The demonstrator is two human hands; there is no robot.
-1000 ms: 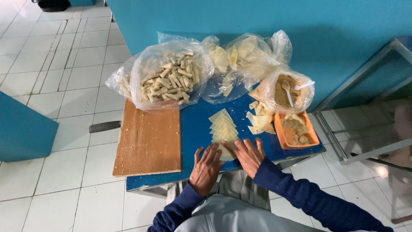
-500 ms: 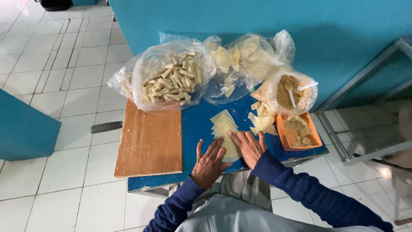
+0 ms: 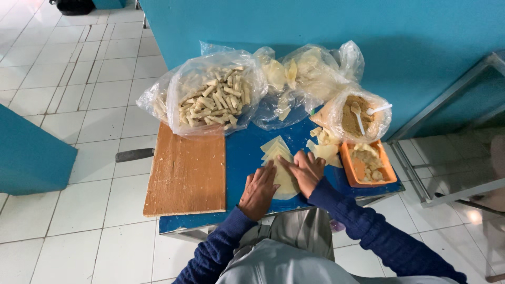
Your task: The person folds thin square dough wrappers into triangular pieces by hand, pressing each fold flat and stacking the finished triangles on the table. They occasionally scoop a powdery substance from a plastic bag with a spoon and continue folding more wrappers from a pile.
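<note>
- Head view: left hand [image 3: 259,190] lies flat, fingers [image 3: 267,172] spread and pressing down on the nearest pale yellow wrapper sheet [image 3: 284,180]; pinches nothing.
- Right hand [image 3: 305,169] also palm-down on that sheet, fingers [image 3: 288,161] loosely spread and pointing toward the left fingertips, nearly touching them.
- The sheet sits on the blue table [image 3: 242,152], right under both sets of fingertips; more wrapper sheets [image 3: 275,148] fan out just beyond them.
- Left of the left fingers: wooden board [image 3: 185,172], bare.
- Beyond the fingers: clear bag of finished rolls [image 3: 213,96], quite full; a bag of spare wrappers [image 3: 302,73] beside it.
- Right of the right fingers: orange tray [image 3: 366,166] and bag of filling with white spoon [image 3: 359,112].
- Progress judgement: a big batch looks rolled already; stacked sheets and filling remain, so plenty is left. Cannot tell whether filling is on the sheet under the hands.
</note>
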